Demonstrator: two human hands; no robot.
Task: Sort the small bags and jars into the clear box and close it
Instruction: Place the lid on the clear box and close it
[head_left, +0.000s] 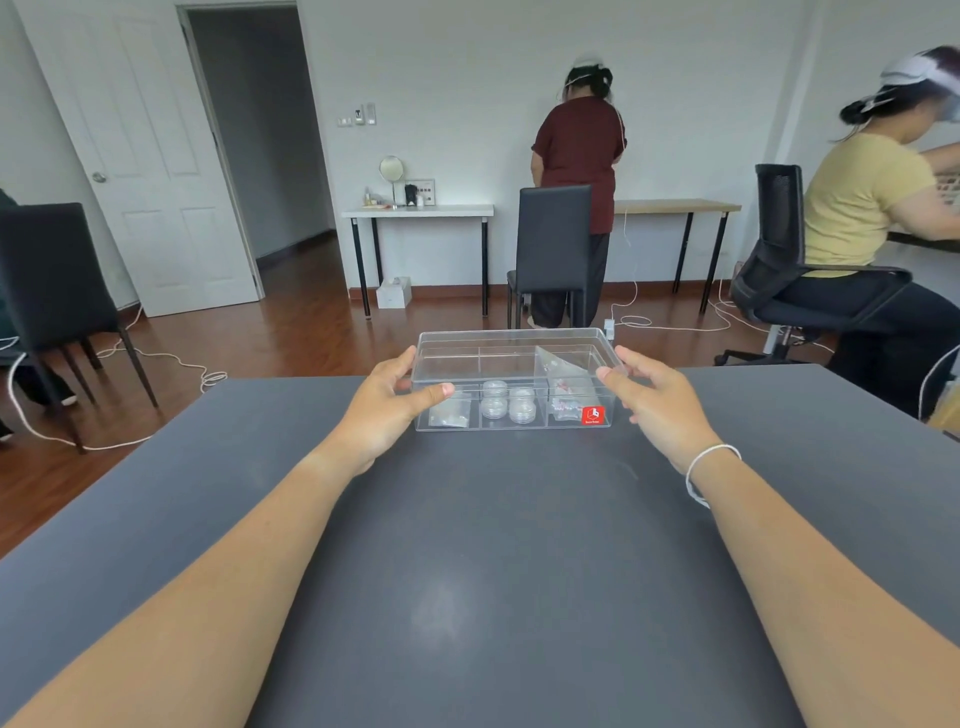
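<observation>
Head view, everything placed off the clear box (514, 384): it sits on the dark grey tabletop (498, 561) near the far edge, dead centre; nothing else lies on the tabletop around it, so nothing is in the way; behind the box there's a black chair (553, 249) with a person in a dark red top (579, 156) standing past it, facing the wall; off to the box's right another person in a yellow shirt (862, 202) sits on an office chair (789, 270); to its left, an open white door (140, 156) and white cables (171, 364) trailing over the wood floor.

The box itself is see-through plastic with dividers and a red sticker (593, 415) on the front right corner; the lid looks to be on top, though I can't tell whether it's fully seated; in the middle front section I count four little round jars (508, 404); one small bag (451, 414) in the left front section; more small bags (566, 400) piled in the right section, can't count those.

Left hand (387, 410) grips the box's left end, thumb across the front edge, fingers round the side; right hand (657, 402) is at the right end, fingertips touching the corner, loosely spread; a white string bracelet (709, 465) on that wrist.
</observation>
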